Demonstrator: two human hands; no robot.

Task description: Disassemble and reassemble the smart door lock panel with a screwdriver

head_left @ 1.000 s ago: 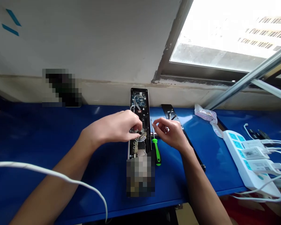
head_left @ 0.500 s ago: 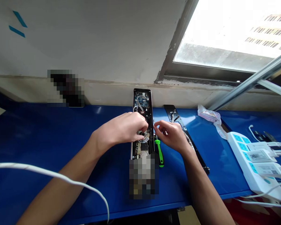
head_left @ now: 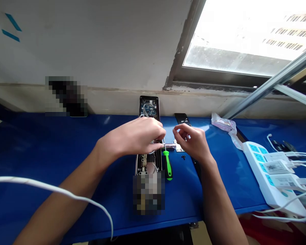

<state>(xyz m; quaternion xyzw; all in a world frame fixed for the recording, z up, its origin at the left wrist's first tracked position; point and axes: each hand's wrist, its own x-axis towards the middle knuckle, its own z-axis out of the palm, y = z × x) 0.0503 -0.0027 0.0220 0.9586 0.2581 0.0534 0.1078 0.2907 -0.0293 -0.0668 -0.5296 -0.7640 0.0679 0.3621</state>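
Note:
An opened electronic door lock body [head_left: 149,110] lies lengthwise on the blue table, with a circuit board and wires showing at its far end. My left hand [head_left: 135,137] covers its middle, and the fingertips seem to pinch the end of a silver metal rod [head_left: 169,147]. The rod runs right to a small silver bracket [head_left: 179,147]. My right hand [head_left: 192,143] hovers just right of that bracket, fingers curled and holding nothing visible. A green-handled screwdriver [head_left: 168,165] lies beside the lock, below the rod. Pixelation hides the lock's near end.
A black metal plate [head_left: 182,119] lies partly behind my right hand, with tiny dark screws [head_left: 183,157] near it. A white power strip [head_left: 267,170] with chargers, a plastic bag [head_left: 223,124] and a white cable [head_left: 40,183] surround the work. A wall and window stand behind.
A silver rod and bracket now show between my hands, and tiny screws appear on the table. My left hand has shifted up over the lock. The black plate is more hidden.

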